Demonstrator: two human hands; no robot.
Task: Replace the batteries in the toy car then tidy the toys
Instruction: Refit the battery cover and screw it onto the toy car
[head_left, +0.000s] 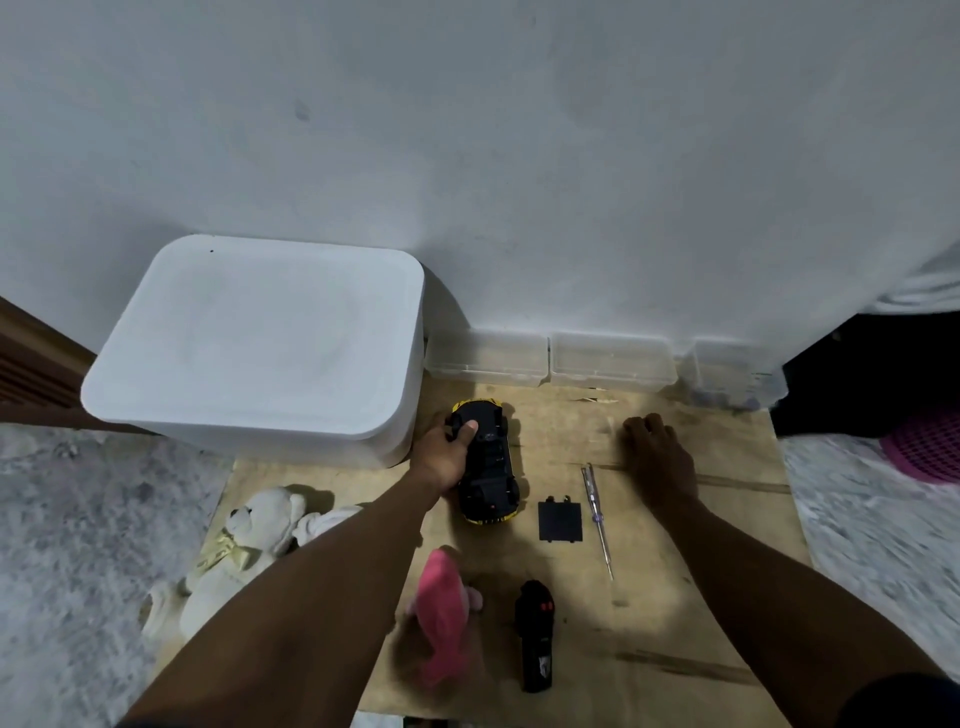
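The toy car (491, 465), turned underside up on the wooden board (675, 597), is gripped at its side by the left hand (447, 452), with the thumb pressed on the chassis. A black battery cover (560, 521) and a screwdriver (597, 514) are laid just to its right. The right hand (660, 457) is rested on the board, fingers relaxed, nothing held.

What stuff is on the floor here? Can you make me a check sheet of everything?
Surface: brown plywood board, on grey floor.
Job's things: yellow-and-black toy car upside down; black square battery cover; clear-handled screwdriver; black remote control; white teddy bear; pink plush toy.
Clutter: nothing seen.
Hands: left hand grips car; right hand rests on board, holding nothing.
Cables: nothing seen.
Surroundings: white lidded plastic bin; clear plastic boxes along white wall; purple basket.
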